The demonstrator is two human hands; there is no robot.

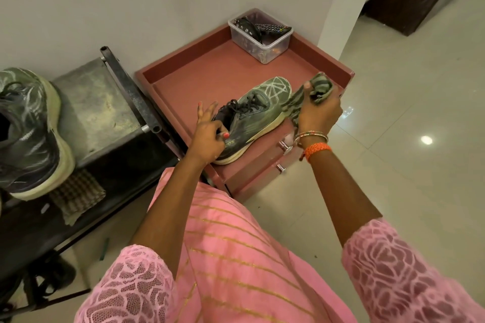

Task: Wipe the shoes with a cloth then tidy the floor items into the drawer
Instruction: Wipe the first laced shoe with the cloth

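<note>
Head view has the green shoe (256,113) lying on its side atop the pink drawer unit (183,71), left hand (208,136) pinching its heel collar while the right hand (319,110) is bunched tight around the striped cloth (296,102) beside the toe. It looks light, soft on top and firm at the sole, so heel or sole is the place to grip. A second shoe (29,134) waits on the metal stand (94,105), a plastic tub (258,42) sits in the corner, glossy tiled floor (409,139) all round.
</note>
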